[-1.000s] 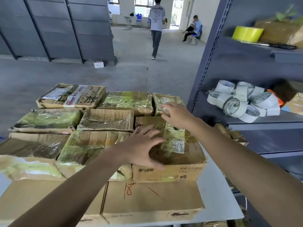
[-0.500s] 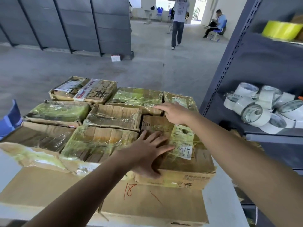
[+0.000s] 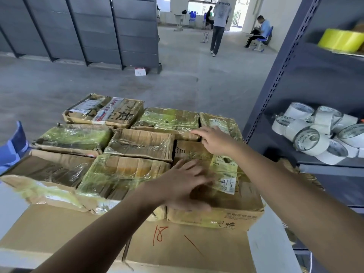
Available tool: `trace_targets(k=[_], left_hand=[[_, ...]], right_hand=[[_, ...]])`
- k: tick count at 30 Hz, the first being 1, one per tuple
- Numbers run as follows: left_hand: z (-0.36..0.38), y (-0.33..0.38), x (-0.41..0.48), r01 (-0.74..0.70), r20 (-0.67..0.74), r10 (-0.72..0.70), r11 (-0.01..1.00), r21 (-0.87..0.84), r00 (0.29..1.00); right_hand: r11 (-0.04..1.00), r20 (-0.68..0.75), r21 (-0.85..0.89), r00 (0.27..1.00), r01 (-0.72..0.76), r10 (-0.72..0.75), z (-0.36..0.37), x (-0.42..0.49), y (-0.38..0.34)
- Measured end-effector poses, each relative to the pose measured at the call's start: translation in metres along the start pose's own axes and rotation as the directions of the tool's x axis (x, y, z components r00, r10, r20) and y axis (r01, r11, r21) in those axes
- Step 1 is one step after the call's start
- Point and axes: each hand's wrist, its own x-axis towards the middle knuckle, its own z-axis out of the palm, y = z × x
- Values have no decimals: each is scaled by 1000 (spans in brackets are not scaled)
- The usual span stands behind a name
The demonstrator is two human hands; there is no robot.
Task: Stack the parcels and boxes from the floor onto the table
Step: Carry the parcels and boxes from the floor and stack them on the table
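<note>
Resting palm-down on top of the taped cardboard box (image 3: 236,203) labelled "415", the left hand (image 3: 183,186) has its fingers (image 3: 197,168) straight and spread; the outline is motion-blurred. The right hand (image 3: 215,139) lies at the box's far edge, fingers (image 3: 199,133) straight and close together, pointing left. Its tips sit approx. at the seam w/ the yellow-wrapped parcel (image 3: 167,119) behind; which of the two they press cannot be told.

Box position: front-right of the parcel group, on a large flat carton (image 3: 177,251) marked "18" in red. The carton lies on the white counter (image 3: 269,243). A film-wrapped parcel (image 3: 122,174) touches the box's left side.

R side: grey shelving rack (image 3: 275,85) w/ white tape rolls (image 3: 311,138) on the mid shelf and a yellow tape roll (image 3: 340,40) above.

Background: concrete floor (image 3: 98,79), one person walking away (image 3: 219,26), another seated (image 3: 260,30).
</note>
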Motion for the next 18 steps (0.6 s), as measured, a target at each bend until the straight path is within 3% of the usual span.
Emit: trace_targets(k=[5, 8, 15, 18], left_hand=[[-26, -37, 22, 245, -212, -245, 969, -25, 946], [-32, -62, 38, 369, -158, -372, 928, -44, 915], [-23, -79, 82, 436, -18, -435, 900, 17, 900], [-18, -83, 86, 449, -58, -448, 893, 1, 892]], right_hand=[[997, -85, 68, 995, -46, 52, 1, -16, 9], [989, -150, 101, 981, -111, 125, 1, -31, 22], [983, -76, 42, 981, -176, 179, 13, -50, 32], [984, -86, 43, 981, -172, 175, 14, -51, 33]])
